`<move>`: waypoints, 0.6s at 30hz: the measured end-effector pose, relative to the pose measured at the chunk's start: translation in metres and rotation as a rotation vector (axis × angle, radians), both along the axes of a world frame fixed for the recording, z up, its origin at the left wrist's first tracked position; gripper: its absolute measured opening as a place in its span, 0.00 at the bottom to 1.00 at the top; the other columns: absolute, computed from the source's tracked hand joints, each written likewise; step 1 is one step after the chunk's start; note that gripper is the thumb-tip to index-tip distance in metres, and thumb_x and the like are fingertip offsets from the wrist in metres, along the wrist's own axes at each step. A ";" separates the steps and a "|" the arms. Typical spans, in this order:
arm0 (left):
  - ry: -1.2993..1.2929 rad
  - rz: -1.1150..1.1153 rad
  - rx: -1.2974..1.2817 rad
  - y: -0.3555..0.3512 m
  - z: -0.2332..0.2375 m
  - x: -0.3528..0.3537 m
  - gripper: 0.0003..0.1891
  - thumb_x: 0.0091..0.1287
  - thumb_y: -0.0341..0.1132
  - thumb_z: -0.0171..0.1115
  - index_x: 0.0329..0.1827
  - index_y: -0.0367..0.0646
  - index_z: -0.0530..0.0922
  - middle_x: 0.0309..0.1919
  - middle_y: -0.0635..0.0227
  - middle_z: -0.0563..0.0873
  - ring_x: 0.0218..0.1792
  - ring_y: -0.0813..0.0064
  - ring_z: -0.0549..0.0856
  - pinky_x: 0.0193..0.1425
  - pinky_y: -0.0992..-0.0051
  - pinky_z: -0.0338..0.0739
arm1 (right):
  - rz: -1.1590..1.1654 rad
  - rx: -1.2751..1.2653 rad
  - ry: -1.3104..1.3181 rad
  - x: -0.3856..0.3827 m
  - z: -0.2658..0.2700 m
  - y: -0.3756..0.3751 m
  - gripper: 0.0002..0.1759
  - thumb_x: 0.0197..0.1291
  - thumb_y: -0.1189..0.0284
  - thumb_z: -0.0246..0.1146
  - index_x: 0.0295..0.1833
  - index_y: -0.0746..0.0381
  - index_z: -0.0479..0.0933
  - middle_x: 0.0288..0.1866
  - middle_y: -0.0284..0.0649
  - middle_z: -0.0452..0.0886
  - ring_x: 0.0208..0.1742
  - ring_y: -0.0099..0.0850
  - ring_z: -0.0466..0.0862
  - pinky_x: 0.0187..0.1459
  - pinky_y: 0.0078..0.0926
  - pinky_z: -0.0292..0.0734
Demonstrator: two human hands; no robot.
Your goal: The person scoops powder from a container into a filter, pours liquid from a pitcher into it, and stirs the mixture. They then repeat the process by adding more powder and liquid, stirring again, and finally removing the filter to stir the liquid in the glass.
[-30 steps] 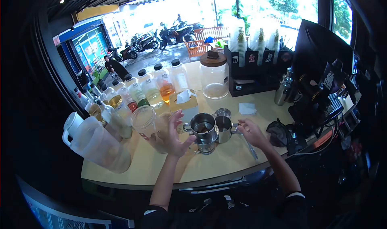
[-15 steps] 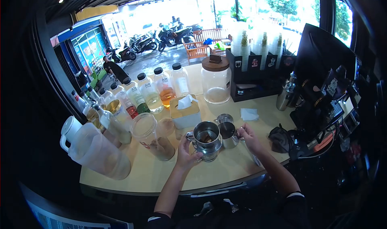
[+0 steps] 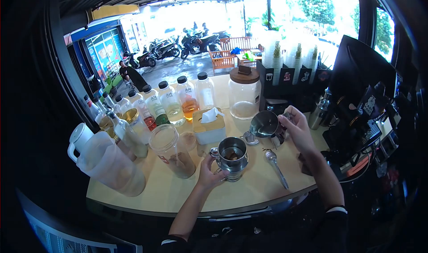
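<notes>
My left hand (image 3: 208,173) is closed around the side of a metal coffee dripper (image 3: 232,156), near its handle. Dark bits lie in the liquid at the dripper's bottom, and its base sits on a small clear glass (image 3: 233,177). Raised off the counter, a metal pitcher (image 3: 265,124) hangs from my right hand (image 3: 296,127), gripped by the handle and tilted, its mouth facing me. Beneath the pitcher lies a round metal lid (image 3: 250,139). A metal spoon (image 3: 277,169) rests on the counter to the right of the dripper.
Left of the dripper stand a jar of brown powder (image 3: 176,161) and a large plastic pitcher (image 3: 111,166). A tissue box (image 3: 209,132), a wooden-lidded jar (image 3: 244,97) and several black-capped bottles (image 3: 189,104) line the back. Stacked cups (image 3: 290,52) and a monitor (image 3: 363,70) are at right.
My right hand has lifted the metal pitcher from beside the dripper, up and to the right, and tilted it. The spoon is now uncovered. My left hand stays at the dripper.
</notes>
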State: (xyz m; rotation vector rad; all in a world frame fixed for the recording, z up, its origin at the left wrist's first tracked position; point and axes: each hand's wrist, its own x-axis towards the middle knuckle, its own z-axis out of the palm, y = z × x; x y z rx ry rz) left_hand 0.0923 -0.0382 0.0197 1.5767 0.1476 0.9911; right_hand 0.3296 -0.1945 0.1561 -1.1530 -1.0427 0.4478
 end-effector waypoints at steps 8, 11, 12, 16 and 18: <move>-0.010 -0.035 0.009 0.001 0.000 0.000 0.42 0.44 0.49 0.79 0.61 0.38 0.71 0.53 0.64 0.80 0.58 0.70 0.77 0.67 0.67 0.65 | 0.191 -0.060 -0.145 -0.020 0.041 0.008 0.10 0.64 0.75 0.63 0.34 0.63 0.67 0.28 0.29 0.75 0.29 0.11 0.74 0.29 0.10 0.72; -0.017 -0.048 -0.003 0.000 0.002 0.001 0.43 0.44 0.49 0.79 0.61 0.38 0.70 0.54 0.63 0.80 0.59 0.69 0.77 0.67 0.66 0.65 | 0.211 -0.106 -0.176 -0.030 0.051 0.009 0.10 0.64 0.75 0.62 0.35 0.64 0.67 0.29 0.30 0.77 0.32 0.11 0.77 0.31 0.12 0.77; -0.003 -0.046 -0.008 0.000 0.001 0.000 0.43 0.44 0.49 0.80 0.61 0.38 0.70 0.54 0.63 0.79 0.59 0.69 0.77 0.67 0.66 0.64 | 0.245 -0.091 -0.141 -0.035 0.054 0.010 0.10 0.64 0.75 0.63 0.36 0.65 0.68 0.30 0.30 0.78 0.34 0.12 0.80 0.32 0.13 0.80; 0.001 -0.044 0.002 0.002 -0.001 0.001 0.43 0.44 0.49 0.80 0.61 0.38 0.70 0.54 0.63 0.79 0.60 0.69 0.76 0.67 0.66 0.64 | 0.260 -0.146 -0.159 -0.040 0.057 0.013 0.10 0.64 0.75 0.63 0.36 0.66 0.68 0.30 0.32 0.79 0.38 0.15 0.82 0.34 0.14 0.82; 0.005 -0.052 -0.008 0.001 -0.001 0.001 0.44 0.43 0.50 0.80 0.61 0.38 0.70 0.54 0.63 0.80 0.59 0.68 0.77 0.68 0.65 0.64 | 0.193 -0.195 -0.284 -0.045 0.061 0.012 0.11 0.63 0.74 0.64 0.35 0.65 0.67 0.26 0.28 0.74 0.31 0.11 0.77 0.28 0.11 0.74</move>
